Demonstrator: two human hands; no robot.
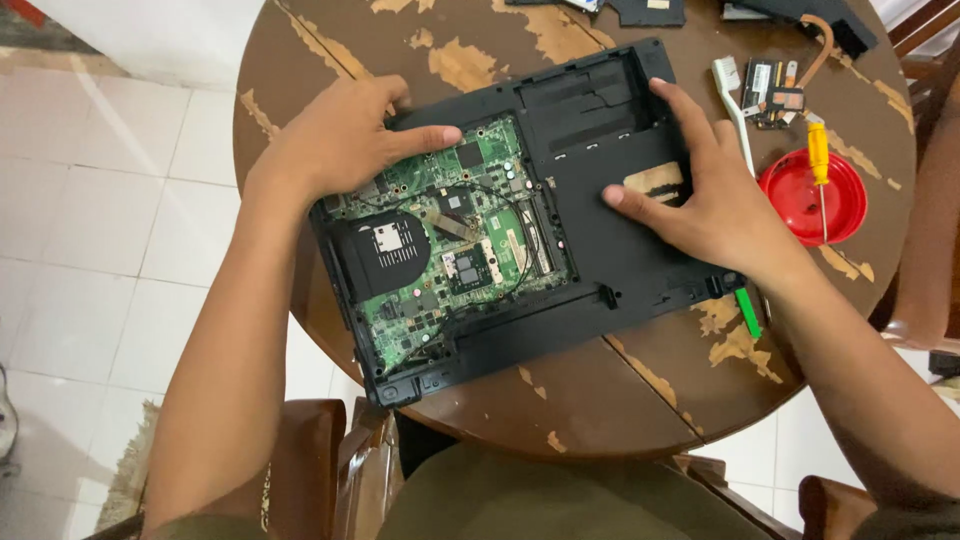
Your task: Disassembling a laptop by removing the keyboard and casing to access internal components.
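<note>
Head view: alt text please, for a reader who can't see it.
Both hands rest on an opened black laptop base with its green circuit board exposed, on a worn round wooden table. A red lid and yellow-handled screwdriver lie nearby.

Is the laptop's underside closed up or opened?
Opened. The laptop base lies bottom-up with its cover off, so the green circuit board and the fan show.

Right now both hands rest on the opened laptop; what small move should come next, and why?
Probably lift the right hand off the black base cover and reach for the yellow-handled screwdriver on the red lid. The green motherboard lies exposed, and the left hand already steadies the laptop.
</note>
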